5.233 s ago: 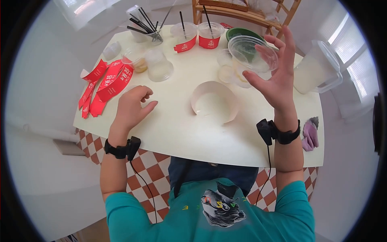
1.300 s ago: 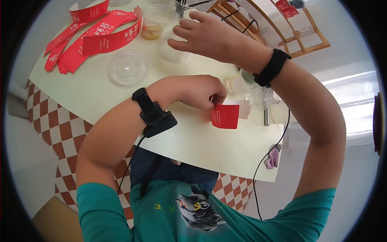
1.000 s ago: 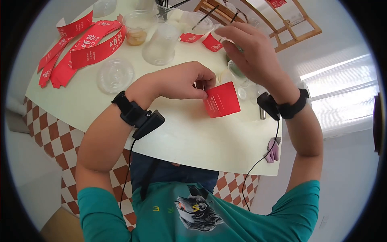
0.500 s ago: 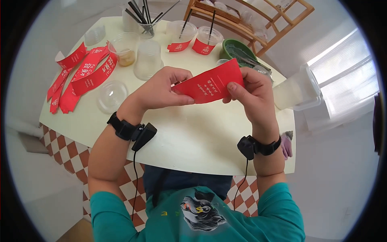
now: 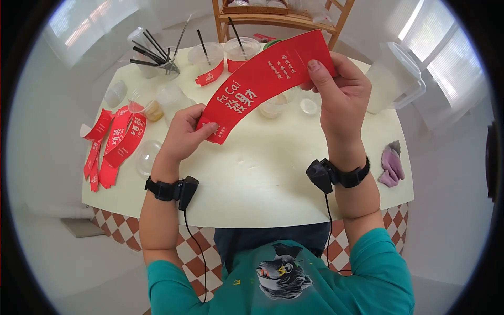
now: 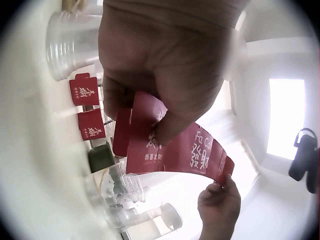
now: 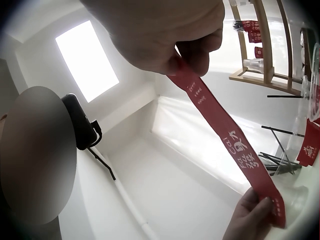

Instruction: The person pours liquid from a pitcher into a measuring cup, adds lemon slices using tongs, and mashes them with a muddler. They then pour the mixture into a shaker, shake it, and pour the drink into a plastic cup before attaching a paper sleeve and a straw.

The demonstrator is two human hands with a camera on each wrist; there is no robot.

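A red paper cup sleeve [image 5: 278,63] with white lettering is stretched out between both hands above the table [image 5: 252,194]. My left hand [image 5: 181,134] pinches its lower left end, thumb on the printed face. Higher up, my right hand [image 5: 344,94] pinches the other end between thumb and fingers. In the left wrist view the sleeve [image 6: 180,155] runs away from the left hand [image 6: 160,55], its near end creased. The right wrist view has the sleeve [image 7: 215,110] slanting down from the right hand [image 7: 170,35] as a nearly flat band.
Several red sleeves [image 5: 123,142] lie at the table's left, beside a clear lid [image 5: 149,157]. Behind are two sleeved cups with straws, one a cup [image 5: 207,58] at left, and a holder of black straws [image 5: 168,65]. A pitcher [image 5: 394,79] and purple cloth [image 5: 391,168] are at right.
The sleeve, first a curled ring on the table, was lifted in the left hand. The right hand came over and took its other end, and the sleeve is now spread out, right end higher.
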